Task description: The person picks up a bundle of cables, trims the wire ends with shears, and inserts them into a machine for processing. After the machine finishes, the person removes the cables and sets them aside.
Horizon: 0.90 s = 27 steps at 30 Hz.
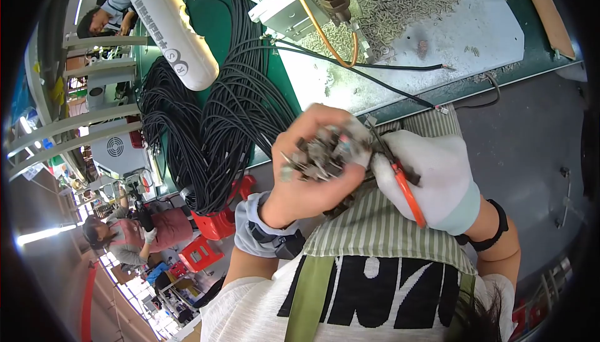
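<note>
Above the striped apron (381, 229), on my feed I see the left hand (300, 193) curled around a blurred clump of metal pieces (322, 154) and the gloved right hand (437, 176) gripping an orange-handled tool (407, 195); black cables (247, 95) lie beyond the apron's left side, a white sheet (494, 26) straight beyond it

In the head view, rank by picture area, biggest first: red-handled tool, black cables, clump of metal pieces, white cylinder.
1. Black cables
2. White cylinder
3. Clump of metal pieces, edges blurred
4. Red-handled tool, long but thin, partly hidden

Differing nearness to the camera leaves true sizes unsure.
</note>
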Motion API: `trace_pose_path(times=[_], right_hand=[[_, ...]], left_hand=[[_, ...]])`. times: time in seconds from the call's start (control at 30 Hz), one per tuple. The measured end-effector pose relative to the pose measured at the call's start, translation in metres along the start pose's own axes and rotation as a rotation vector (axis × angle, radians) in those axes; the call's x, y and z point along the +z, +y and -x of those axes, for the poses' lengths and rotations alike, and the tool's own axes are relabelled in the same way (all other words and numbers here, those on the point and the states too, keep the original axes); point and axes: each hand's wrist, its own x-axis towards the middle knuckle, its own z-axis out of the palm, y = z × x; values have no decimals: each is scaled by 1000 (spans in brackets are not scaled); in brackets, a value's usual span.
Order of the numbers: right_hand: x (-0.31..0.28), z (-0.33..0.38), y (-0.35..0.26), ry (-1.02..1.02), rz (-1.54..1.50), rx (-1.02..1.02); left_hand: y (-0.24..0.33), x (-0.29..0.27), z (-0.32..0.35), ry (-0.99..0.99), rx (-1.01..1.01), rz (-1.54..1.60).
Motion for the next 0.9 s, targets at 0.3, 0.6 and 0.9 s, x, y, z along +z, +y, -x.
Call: trace_pose_path(times=[0.3,0.6,0.9], right_hand=[[15,-10,17,256,309,-212],[-7,-4,21,-40,-219,264],[-35,-88,58,-130,-207,314]], left_hand=[[5,9,-7,160,-313,84],[-24,-18,-19,86,-559,270],[-55,-25,-81,4,-569,677]])
